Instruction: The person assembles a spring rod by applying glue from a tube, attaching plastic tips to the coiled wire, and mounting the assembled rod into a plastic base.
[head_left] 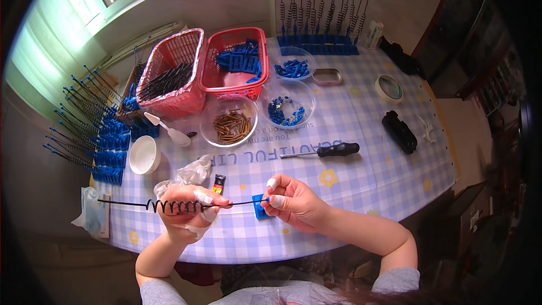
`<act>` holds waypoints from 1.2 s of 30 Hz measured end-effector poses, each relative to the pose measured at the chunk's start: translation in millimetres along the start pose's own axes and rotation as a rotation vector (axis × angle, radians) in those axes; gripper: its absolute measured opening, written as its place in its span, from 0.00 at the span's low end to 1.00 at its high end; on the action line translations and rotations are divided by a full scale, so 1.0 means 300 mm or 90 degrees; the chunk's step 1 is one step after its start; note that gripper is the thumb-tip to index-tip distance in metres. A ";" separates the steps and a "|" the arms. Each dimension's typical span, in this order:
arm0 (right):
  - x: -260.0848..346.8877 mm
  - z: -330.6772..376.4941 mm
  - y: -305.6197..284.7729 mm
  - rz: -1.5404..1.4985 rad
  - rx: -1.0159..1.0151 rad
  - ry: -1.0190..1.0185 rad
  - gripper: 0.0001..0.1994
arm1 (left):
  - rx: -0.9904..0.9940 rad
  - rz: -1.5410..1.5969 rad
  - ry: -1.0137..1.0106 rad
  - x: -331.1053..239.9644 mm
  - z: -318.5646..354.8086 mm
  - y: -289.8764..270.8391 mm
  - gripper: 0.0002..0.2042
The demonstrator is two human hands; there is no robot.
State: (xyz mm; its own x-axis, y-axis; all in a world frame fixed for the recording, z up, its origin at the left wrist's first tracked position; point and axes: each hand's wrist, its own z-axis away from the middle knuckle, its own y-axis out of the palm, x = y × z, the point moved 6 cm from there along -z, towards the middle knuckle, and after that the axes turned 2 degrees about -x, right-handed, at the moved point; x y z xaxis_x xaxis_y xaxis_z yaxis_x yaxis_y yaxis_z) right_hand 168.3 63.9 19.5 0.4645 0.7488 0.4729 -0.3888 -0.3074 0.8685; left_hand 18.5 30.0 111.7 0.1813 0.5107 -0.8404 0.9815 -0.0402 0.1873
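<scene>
A black wire rod with a spring coil [153, 206] lies level across the front of the table. My left hand [189, 210], with white tape on its fingers, is closed around the coil. The thumb and forefinger of my right hand [296, 203] pinch the rod's straight right end; they hide its tip, so I cannot tell if a small part sits on it. Just below that end, a blue plastic base [260, 209] rests on the tablecloth, partly covered by my right fingers. Beyond my hands is a small black-and-yellow tube or packet [219, 184].
A screwdriver [337, 149] lies beyond my right hand. Farther back are bowls of brass-coloured pins [231, 128] and blue parts [292, 69], plus a red basket [210, 82] and a pink basket [169, 107]. Finished-looking rods on blue bases [319, 45] stand at the back and left.
</scene>
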 end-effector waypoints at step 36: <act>-0.001 -0.001 0.000 0.017 0.006 -0.003 0.08 | 0.147 -0.204 -0.019 -0.063 -0.076 0.122 0.12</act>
State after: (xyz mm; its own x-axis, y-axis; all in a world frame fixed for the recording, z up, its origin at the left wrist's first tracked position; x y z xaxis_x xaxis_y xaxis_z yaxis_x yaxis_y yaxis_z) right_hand 168.0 63.9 19.3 0.4576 0.7378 0.4963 -0.3936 -0.3324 0.8571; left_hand 49.6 38.5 145.9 -0.1379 0.5037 -0.8528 0.9761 -0.0767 -0.2032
